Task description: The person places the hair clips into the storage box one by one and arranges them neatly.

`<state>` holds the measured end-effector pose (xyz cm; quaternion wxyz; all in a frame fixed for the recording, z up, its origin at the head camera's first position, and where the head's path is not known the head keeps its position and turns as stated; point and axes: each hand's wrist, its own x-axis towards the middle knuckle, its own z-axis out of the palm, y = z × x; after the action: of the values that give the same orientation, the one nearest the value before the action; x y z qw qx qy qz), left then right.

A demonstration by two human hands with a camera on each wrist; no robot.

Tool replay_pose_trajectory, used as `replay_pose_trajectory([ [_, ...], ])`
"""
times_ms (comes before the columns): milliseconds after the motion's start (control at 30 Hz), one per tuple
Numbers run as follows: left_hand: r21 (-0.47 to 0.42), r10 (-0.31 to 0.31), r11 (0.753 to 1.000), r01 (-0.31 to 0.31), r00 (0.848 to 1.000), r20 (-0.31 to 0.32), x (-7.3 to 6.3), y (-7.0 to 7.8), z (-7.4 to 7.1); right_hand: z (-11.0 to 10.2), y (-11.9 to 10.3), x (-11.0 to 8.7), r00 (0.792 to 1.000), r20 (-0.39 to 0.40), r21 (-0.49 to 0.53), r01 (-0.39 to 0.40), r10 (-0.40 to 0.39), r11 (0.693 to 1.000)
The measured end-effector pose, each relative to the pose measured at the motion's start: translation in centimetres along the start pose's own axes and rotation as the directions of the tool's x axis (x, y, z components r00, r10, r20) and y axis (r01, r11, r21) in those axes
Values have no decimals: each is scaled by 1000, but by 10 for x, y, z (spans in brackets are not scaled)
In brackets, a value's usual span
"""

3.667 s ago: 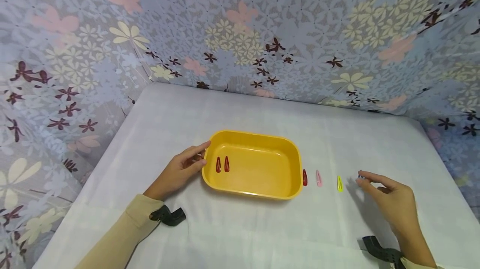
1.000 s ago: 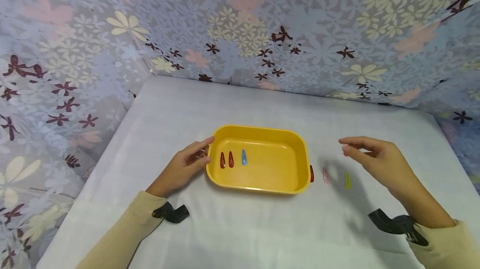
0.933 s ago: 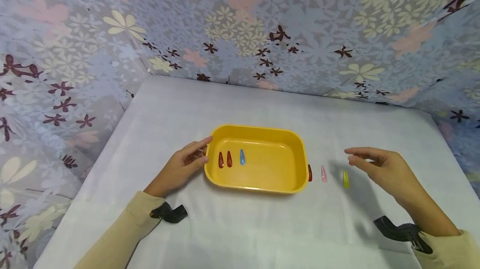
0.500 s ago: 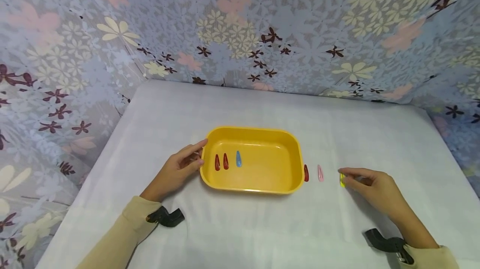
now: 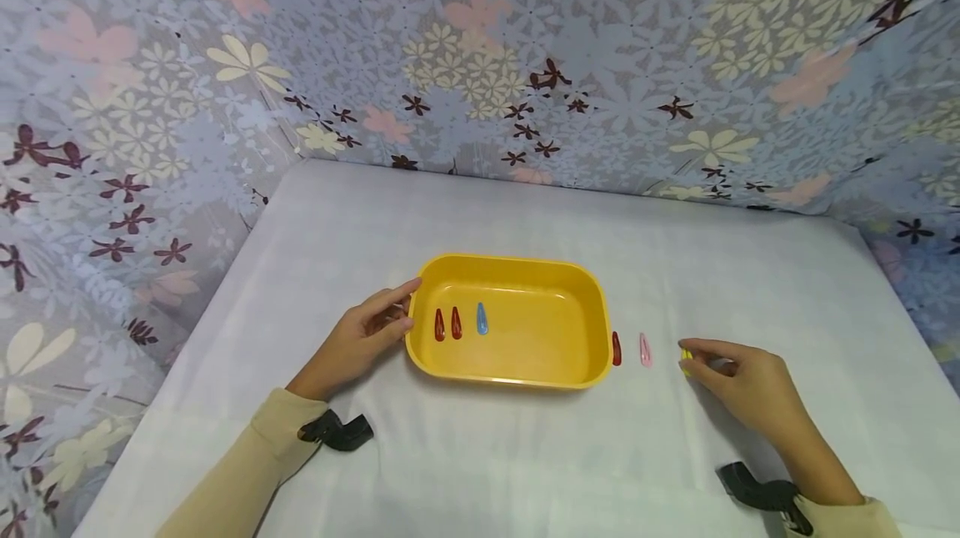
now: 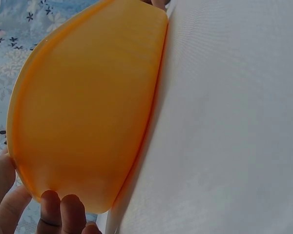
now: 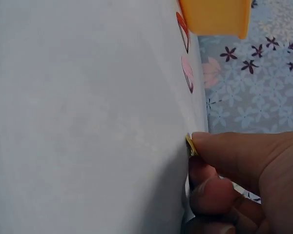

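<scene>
A yellow tray [image 5: 510, 371] sits mid-table, with two red hair clips [image 5: 456, 324] and a blue hair clip [image 5: 482, 319] lying in its left half. My left hand [image 5: 363, 342] holds the tray's left end, fingertips at the rim and other fingers against the outer wall, as the left wrist view shows. To the right of the tray, my right hand [image 5: 750, 388] pinches a yellow hair clip [image 7: 191, 146] between thumb and finger, low over the cloth. A pink hair clip [image 5: 645, 349] lies between that hand and the tray. Another red hair clip [image 5: 617, 349] lies against the tray's right side.
White cloth [image 5: 525, 455] covers the table. Flowered fabric [image 5: 480, 62] hangs along the back and both sides. A black strap mount [image 5: 337, 429] sits on my left wrist and another black strap mount [image 5: 761, 492] on my right.
The blue hair clip has gone from my right hand into the tray. My right hand has then come back right and down, and taken hold of the yellow hair clip. My left hand stays at the tray.
</scene>
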<state>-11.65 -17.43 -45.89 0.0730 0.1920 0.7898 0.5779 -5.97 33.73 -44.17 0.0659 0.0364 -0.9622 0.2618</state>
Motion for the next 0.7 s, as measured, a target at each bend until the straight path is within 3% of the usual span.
replay_pose_trajectory([
  [367,-21,21,1000,-21,1000,6,0,-1,0,0,8,-1,996,28,67,-87,85,994],
  [533,-27,21,999,-20,1000,9,0,0,1,-5,5,-1,979,78,139,-196,187,971],
  [700,-36,23,999,-22,1000,14,0,1,0,-18,-10,7,970,104,239,-237,218,942],
])
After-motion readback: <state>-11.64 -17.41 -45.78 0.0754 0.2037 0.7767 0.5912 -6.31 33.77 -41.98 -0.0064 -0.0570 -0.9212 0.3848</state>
